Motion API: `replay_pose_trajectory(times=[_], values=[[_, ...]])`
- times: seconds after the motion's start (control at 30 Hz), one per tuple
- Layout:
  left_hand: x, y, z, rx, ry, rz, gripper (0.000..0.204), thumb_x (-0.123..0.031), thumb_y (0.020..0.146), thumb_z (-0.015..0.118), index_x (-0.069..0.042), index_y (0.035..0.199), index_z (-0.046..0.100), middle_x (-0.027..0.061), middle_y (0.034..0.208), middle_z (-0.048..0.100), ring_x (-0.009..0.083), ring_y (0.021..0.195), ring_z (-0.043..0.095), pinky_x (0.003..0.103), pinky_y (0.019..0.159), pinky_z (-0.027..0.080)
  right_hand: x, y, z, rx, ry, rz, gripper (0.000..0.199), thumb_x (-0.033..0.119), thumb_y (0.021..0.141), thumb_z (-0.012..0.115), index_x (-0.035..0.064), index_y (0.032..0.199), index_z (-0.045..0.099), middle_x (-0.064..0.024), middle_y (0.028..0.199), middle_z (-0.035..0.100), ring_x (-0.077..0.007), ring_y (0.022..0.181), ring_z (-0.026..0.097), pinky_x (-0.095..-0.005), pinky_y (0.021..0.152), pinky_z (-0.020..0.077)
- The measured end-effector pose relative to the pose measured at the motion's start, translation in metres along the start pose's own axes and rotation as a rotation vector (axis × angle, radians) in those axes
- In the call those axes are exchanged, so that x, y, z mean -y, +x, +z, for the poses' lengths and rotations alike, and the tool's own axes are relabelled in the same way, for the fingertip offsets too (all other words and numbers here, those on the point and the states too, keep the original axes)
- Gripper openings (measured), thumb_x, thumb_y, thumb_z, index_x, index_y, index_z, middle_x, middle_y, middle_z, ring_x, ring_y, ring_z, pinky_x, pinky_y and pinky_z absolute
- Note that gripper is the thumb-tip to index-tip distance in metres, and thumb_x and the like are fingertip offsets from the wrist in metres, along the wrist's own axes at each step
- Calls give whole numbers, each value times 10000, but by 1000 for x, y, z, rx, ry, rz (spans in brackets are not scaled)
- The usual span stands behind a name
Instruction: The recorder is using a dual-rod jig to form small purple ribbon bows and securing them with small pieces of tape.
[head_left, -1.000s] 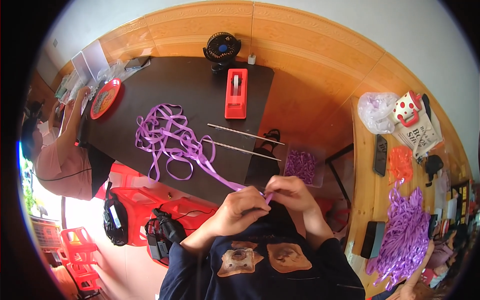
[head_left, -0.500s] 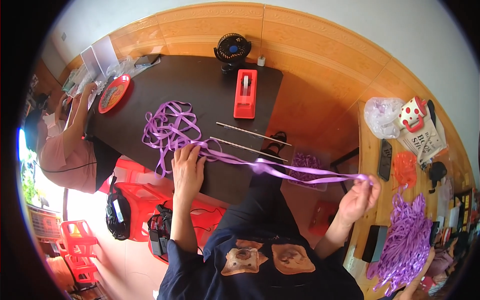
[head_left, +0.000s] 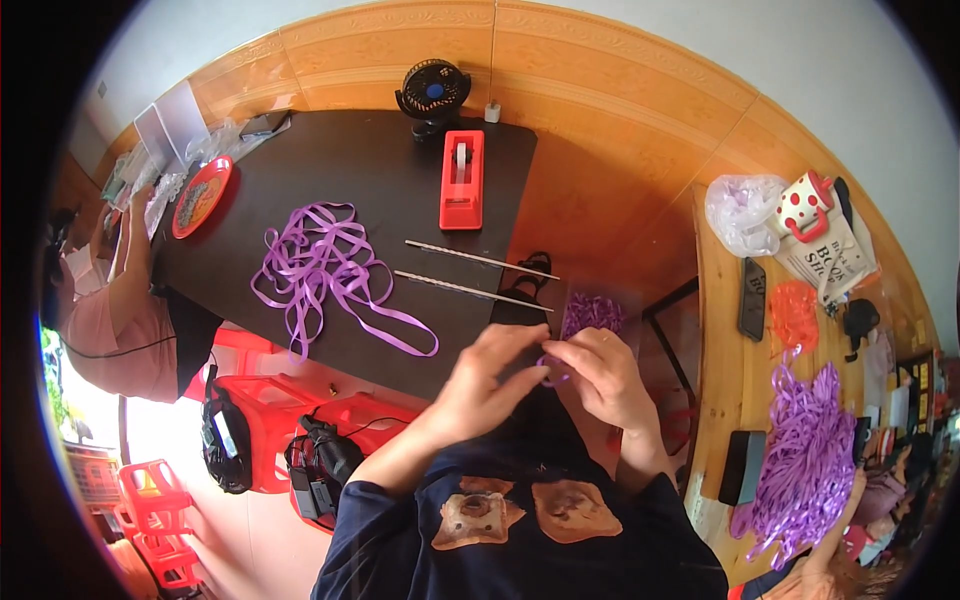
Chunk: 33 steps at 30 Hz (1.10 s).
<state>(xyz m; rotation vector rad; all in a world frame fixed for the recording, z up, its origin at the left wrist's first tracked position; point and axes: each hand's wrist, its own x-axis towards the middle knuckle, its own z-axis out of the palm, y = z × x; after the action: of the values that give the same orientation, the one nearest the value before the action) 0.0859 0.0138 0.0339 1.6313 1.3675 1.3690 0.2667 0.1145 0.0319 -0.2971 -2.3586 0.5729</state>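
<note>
In front of my chest my two hands are close together. A short curl of purple ribbon (head_left: 556, 378) shows between them, mostly hidden by fingers. My right hand (head_left: 603, 380) is closed on it with bent fingertips. My left hand (head_left: 490, 382) has its thumb and fingers apart, the thumb tip beside the curl; no firm grip shows. On the dark table (head_left: 300, 150) lies a loose heap of purple ribbon (head_left: 310, 255), one loop stretching toward my hands. Two thin patterned sticks, a farther stick (head_left: 480, 259) and a nearer stick (head_left: 470, 290), lie beyond the hands and stick out past the table edge.
A red tape dispenser (head_left: 461, 205), a black fan (head_left: 433, 92) and a red plate (head_left: 203, 197) stand on the table. At right, a wooden table (head_left: 715, 400) bears a purple ribbon pile (head_left: 805, 460), phone (head_left: 752, 300) and dotted mug (head_left: 803, 207). A person (head_left: 125, 310) sits at left.
My hands have come together from far apart. The long stretch of ribbon between them is gone from view; a loop now rests on the table. The whole view has shifted slightly.
</note>
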Motion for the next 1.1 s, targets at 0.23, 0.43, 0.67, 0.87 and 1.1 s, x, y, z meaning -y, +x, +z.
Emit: replay_pose_trajectory(times=[0.23,0.43,0.67,0.87,1.1], values=[[36,-8,34,52,-407,-386,154,-28,888,595,56,997,662,50,779,670,86,725,612,223,683,488,-13,-12,-2,-101,36,143,367,-81,650,698,32,992,629,-84,754,607,-243,699,600,-348,626,471],[57,-17,50,55,-696,-562,157,-54,905,610,56,999,671,73,819,681,101,740,626,219,709,502,-37,-24,7,-153,8,70,206,-30,676,701,44,864,658,-63,780,612,-236,673,590,-338,595,418],[89,-13,71,-64,-760,-525,170,-87,923,597,41,999,678,78,738,677,111,700,634,222,679,498,-64,-18,25,-297,-418,-53,237,0,645,726,42,870,665,-44,859,601,-196,689,581,-326,583,385],[103,-1,86,-224,-756,-464,167,-104,926,601,24,997,682,67,745,680,93,664,617,213,657,480,-103,2,45,-421,-469,-117,291,12,654,726,49,934,657,-69,899,603,-225,714,584,-333,594,390],[121,19,84,-281,-723,-427,174,-122,942,579,4,1005,681,51,727,665,89,665,600,214,655,469,-142,28,62,-427,-403,-117,295,-10,658,667,51,946,673,-83,887,607,-240,713,584,-347,608,408]])
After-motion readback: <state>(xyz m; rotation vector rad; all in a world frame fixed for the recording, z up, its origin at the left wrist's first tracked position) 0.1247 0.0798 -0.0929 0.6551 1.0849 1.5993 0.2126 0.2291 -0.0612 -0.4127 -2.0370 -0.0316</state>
